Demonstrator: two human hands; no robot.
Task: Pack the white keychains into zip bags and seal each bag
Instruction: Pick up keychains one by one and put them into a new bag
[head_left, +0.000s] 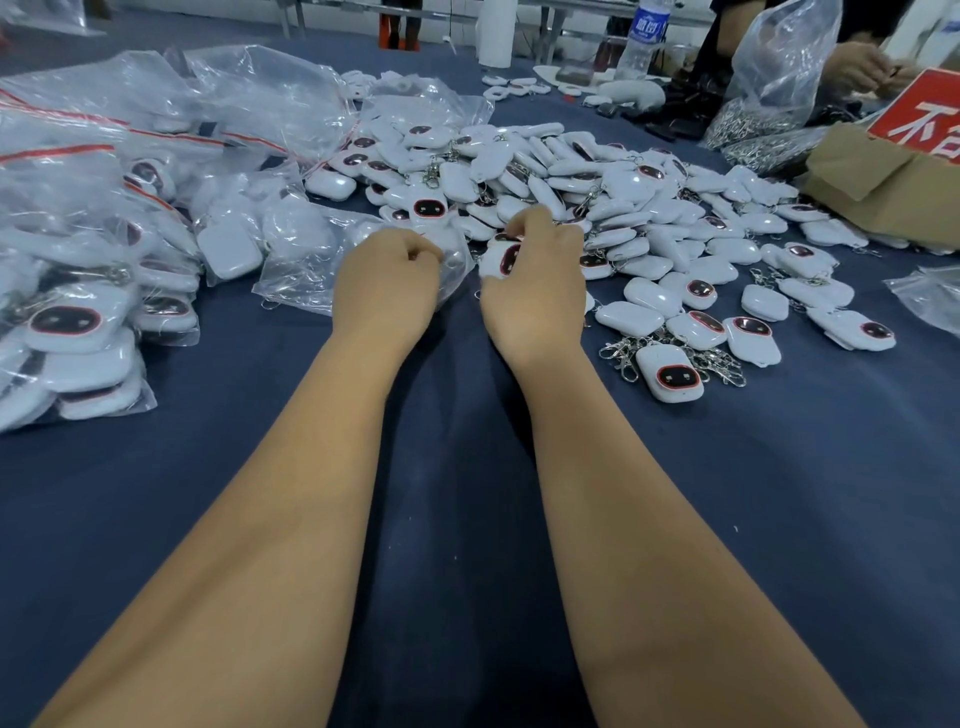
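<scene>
Filled bags (78, 291) left; loose keychains (597, 176) right (box (883, 182) beyond them)

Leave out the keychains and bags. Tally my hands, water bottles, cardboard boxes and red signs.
Hands: 2 (left hand, right hand)
Water bottles: 1
Cardboard boxes: 1
Red signs: 1
Total: 5
</scene>
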